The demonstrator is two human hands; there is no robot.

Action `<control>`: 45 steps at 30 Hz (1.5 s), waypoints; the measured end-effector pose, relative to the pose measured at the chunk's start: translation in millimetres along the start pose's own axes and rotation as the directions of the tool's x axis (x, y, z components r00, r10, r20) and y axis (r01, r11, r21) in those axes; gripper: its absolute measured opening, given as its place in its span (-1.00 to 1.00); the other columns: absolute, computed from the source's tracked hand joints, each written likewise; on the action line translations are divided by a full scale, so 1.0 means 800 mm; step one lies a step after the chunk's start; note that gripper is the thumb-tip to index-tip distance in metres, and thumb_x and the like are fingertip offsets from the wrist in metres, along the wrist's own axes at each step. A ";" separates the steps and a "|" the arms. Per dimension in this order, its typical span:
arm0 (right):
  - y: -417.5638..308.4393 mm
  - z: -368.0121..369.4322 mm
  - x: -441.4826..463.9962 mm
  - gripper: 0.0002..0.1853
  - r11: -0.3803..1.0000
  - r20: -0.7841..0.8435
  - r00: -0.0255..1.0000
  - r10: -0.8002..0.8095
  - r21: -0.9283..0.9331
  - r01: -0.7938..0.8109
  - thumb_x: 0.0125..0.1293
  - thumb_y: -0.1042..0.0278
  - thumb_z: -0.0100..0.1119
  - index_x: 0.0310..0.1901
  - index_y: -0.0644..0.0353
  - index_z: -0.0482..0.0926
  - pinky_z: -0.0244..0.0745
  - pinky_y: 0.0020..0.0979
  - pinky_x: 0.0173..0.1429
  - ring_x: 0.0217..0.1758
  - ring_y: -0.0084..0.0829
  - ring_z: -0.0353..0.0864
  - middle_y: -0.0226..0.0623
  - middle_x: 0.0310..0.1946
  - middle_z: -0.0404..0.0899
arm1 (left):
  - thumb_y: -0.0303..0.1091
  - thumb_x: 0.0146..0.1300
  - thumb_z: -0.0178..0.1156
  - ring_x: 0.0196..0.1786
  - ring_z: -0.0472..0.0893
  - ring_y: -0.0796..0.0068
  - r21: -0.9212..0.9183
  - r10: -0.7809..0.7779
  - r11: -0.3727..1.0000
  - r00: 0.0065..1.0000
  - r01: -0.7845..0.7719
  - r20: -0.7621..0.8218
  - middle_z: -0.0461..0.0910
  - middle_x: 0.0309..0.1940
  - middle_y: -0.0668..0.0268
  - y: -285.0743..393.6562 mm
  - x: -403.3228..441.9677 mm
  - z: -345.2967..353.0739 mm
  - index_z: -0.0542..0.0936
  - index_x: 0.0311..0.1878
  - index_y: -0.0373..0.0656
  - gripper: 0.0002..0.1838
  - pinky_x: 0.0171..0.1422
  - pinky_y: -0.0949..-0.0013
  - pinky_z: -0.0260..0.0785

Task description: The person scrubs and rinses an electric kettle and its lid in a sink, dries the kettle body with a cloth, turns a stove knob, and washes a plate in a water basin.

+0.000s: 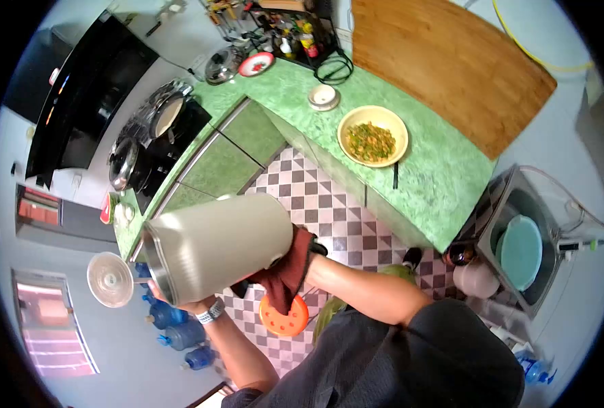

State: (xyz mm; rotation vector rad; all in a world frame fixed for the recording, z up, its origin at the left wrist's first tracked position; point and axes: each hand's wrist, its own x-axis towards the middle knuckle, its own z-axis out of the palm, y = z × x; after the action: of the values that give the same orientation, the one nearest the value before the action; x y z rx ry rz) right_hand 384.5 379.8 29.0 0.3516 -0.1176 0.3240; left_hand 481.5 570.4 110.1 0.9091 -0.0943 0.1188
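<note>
A large cream-coloured cylinder (pixel 223 238) with a metallic rim is held tilted on its side in front of me, its rimmed end toward the left. My left hand (pixel 189 304) supports it from below near that rim, with a patterned band on the wrist. At the other end, my right hand (pixel 313 255) is mostly hidden by a dark red cloth (pixel 285 275), which it holds against the cylinder. The cloth hangs down below. Beyond the left hand is a round, pale, translucent disc (pixel 110 279). The cylinder's inside is not visible.
The green counter (pixel 438 183) bears a bowl of chopped food (pixel 372 136), a small white dish (pixel 323 96) and a large wooden board (pixel 451 68). A stove (pixel 155 160) stands left, a sink with a teal basin (pixel 521 253) right. Below are an orange stool (pixel 283 316) and blue water bottles (pixel 183 334).
</note>
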 end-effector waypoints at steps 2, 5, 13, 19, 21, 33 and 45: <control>0.008 0.027 -0.016 -0.41 1.000 -0.122 0.993 0.001 -0.006 -0.001 0.42 -0.10 -0.26 0.22 0.24 0.35 0.44 0.02 0.19 0.11 -0.05 0.47 -0.03 0.12 0.43 | 0.22 0.39 -0.14 0.29 0.45 0.15 -0.041 0.009 0.999 0.993 -0.005 0.114 0.38 0.34 0.13 -0.015 0.006 -0.063 0.35 0.34 -0.19 -0.29 0.37 -0.03 0.30; 0.019 0.006 -0.012 -0.61 0.947 -0.330 0.929 -0.167 -0.316 0.058 0.45 0.16 -0.09 0.11 0.27 0.46 0.55 -0.22 0.16 0.08 -0.09 0.56 0.06 -0.02 0.57 | 0.12 0.41 -0.12 0.15 0.53 0.19 0.020 0.096 0.994 0.922 -0.112 0.375 0.53 0.15 0.12 -0.007 0.015 -0.104 0.47 0.19 -0.22 -0.40 0.28 0.05 0.37; -0.041 0.091 0.013 -0.45 -0.769 0.011 0.982 -0.189 -0.624 -0.141 0.22 0.03 0.18 0.17 0.20 0.47 0.47 -0.23 0.20 0.15 -0.11 0.54 0.07 0.07 0.53 | -0.20 0.20 0.08 -0.63 0.17 0.53 0.453 0.349 0.701 0.819 -0.551 0.455 0.21 -0.74 0.36 0.054 0.051 -0.059 0.20 -0.71 -0.23 -0.53 -0.50 0.36 -0.03; -0.061 0.100 0.093 -0.43 -0.894 0.500 0.861 -0.097 -0.424 0.145 0.22 0.03 0.18 0.20 0.17 0.46 0.43 -0.22 0.25 0.19 -0.10 0.52 0.03 0.13 0.51 | -0.12 0.28 0.09 -0.75 0.20 0.44 0.224 0.228 0.863 0.745 -0.452 0.627 0.21 -0.81 0.30 0.030 0.082 -0.018 0.24 -0.76 -0.24 -0.45 -0.61 0.34 0.02; -0.067 0.086 0.111 -0.42 -0.869 0.461 0.887 0.020 -0.431 0.244 0.21 0.03 0.18 0.22 0.17 0.46 0.42 -0.21 0.27 0.20 -0.10 0.51 0.01 0.15 0.50 | -0.12 0.30 0.08 -0.76 0.22 0.42 0.227 0.213 0.853 0.710 -0.470 0.671 0.22 -0.81 0.29 0.020 0.092 0.009 0.25 -0.76 -0.26 -0.43 -0.61 0.34 0.03; -0.201 0.104 0.255 -0.42 -0.579 0.146 0.911 0.387 -0.730 0.363 0.22 0.06 0.19 0.26 0.10 0.45 0.36 -0.21 0.33 0.24 -0.15 0.49 -0.11 0.21 0.50 | -0.10 0.26 0.22 -0.53 0.32 0.58 0.700 0.161 0.490 0.844 -0.519 0.513 0.27 -0.47 0.36 -0.019 0.184 0.125 0.33 -0.33 -0.23 -0.61 -0.41 0.46 0.24; -0.287 0.034 0.385 -0.45 -0.644 -0.222 0.865 0.450 -0.752 0.142 0.19 0.08 0.26 0.23 -0.01 0.48 0.42 -0.29 0.26 0.23 -0.30 0.53 -0.25 0.18 0.54 | -0.49 0.32 0.10 -0.67 0.23 0.73 0.512 0.276 0.826 0.961 -0.238 0.001 0.25 -0.61 0.50 -0.087 0.303 0.155 0.27 -0.25 -0.06 -0.82 -0.59 0.59 0.10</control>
State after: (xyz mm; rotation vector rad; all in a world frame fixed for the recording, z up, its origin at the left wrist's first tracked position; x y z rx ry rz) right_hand 749.0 256.1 33.4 -1.8846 -0.8786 0.4237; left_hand 727.0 445.4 163.6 1.4206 -0.1203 0.4467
